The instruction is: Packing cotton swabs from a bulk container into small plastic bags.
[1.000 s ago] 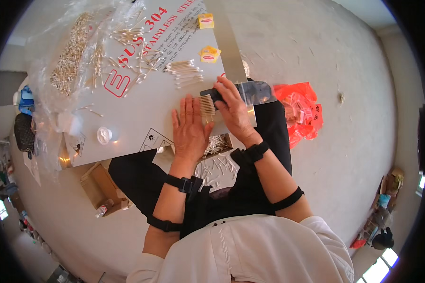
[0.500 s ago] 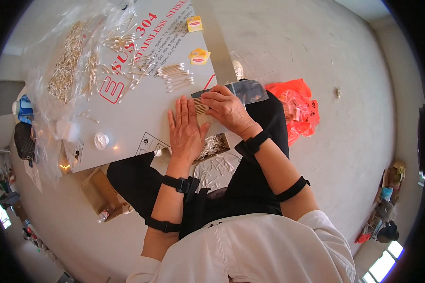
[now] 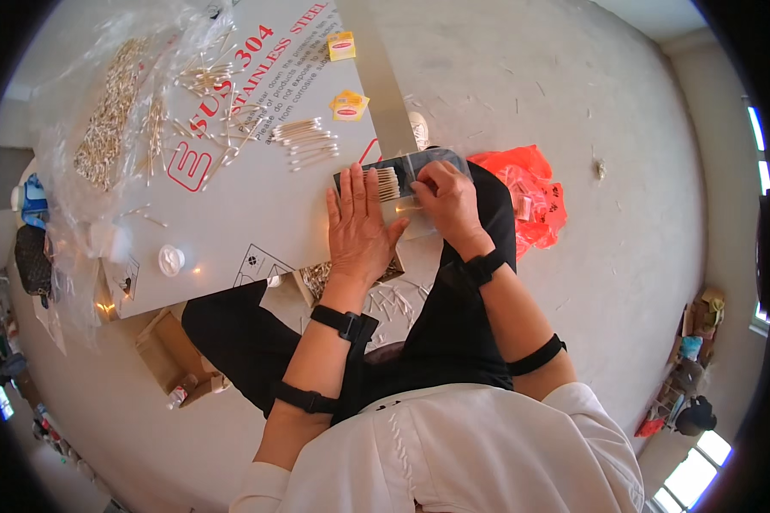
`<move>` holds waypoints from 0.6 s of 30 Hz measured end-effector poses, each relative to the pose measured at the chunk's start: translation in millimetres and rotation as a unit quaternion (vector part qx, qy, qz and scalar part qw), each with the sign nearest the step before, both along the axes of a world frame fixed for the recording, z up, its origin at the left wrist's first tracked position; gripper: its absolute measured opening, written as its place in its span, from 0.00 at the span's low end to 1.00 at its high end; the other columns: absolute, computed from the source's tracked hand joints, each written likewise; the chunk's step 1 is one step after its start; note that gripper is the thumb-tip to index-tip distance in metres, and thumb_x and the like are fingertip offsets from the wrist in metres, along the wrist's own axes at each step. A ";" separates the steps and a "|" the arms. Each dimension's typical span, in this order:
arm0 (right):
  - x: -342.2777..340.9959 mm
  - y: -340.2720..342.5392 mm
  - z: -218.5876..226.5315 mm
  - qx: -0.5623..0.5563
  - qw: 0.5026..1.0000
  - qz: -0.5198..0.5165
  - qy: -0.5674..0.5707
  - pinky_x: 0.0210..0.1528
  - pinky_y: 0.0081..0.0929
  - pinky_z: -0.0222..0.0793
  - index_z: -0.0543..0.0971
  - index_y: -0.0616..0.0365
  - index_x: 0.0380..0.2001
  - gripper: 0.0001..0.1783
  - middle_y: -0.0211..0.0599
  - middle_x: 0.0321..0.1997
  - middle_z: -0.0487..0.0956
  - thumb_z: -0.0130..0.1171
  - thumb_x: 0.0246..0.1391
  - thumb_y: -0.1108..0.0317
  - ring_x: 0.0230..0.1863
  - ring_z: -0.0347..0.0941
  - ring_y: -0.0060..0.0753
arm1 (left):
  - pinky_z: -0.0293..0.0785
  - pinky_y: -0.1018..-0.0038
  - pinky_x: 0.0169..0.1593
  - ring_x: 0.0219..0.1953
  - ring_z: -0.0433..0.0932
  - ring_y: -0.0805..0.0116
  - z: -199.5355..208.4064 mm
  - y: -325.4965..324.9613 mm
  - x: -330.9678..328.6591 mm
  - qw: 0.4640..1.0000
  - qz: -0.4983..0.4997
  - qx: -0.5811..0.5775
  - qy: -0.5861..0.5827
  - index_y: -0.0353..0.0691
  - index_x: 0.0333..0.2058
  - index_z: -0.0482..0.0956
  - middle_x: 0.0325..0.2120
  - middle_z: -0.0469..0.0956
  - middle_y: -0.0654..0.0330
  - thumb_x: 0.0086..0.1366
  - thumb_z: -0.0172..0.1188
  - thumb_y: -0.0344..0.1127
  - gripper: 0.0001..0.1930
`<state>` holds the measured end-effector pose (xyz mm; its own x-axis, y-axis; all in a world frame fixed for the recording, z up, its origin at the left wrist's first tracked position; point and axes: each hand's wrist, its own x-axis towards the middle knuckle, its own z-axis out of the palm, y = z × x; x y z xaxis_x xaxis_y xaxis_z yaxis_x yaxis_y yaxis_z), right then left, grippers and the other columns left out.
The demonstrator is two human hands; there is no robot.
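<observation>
Should the left hand [image 3: 359, 229] — flat, clasping nothing — slide, the swab row [image 3: 387, 183] by its fingers could skew at the table's [image 3: 269, 209] edge; the right hand [image 3: 450, 203] bunches at the bag [image 3: 450, 157], pinch uncertain — grey floor [image 3: 522, 98] beyond, littered

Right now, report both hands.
Left hand: open, flat alongside a row of cotton swabs.
Right hand: curled at the clear plastic bag; whether it grips anything cannot be told.
</observation>
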<state>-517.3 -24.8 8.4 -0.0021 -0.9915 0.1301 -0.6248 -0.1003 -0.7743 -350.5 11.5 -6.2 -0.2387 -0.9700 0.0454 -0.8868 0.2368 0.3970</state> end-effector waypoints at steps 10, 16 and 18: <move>21.2 -14.0 14.7 0.022 0.953 0.040 0.300 0.33 0.41 0.76 0.78 0.60 0.22 0.06 0.49 0.28 0.79 0.58 0.46 0.69 0.32 0.79 0.50 | 0.39 0.48 0.70 0.72 0.42 0.46 -6.2 -0.1 -2.2 0.998 -0.018 -0.052 -0.013 0.41 0.69 0.49 0.70 0.45 0.44 0.63 0.54 0.58 0.44; 32.2 -33.7 30.5 0.114 0.925 0.082 0.352 0.33 0.41 0.76 0.82 0.59 0.21 0.07 0.52 0.26 0.81 0.57 0.43 0.69 0.31 0.80 0.52 | 0.36 0.49 0.70 0.72 0.43 0.46 -7.4 -1.0 -3.9 0.998 -0.014 -0.063 -0.011 0.41 0.68 0.52 0.69 0.46 0.43 0.63 0.54 0.60 0.43; 33.4 -35.6 29.3 0.120 0.925 0.075 0.352 0.34 0.42 0.76 0.82 0.60 0.22 0.08 0.53 0.26 0.80 0.57 0.41 0.69 0.32 0.80 0.53 | 0.36 0.49 0.70 0.72 0.43 0.47 -7.8 -0.4 -3.7 0.998 -0.015 -0.056 -0.015 0.40 0.68 0.52 0.69 0.46 0.43 0.62 0.54 0.60 0.43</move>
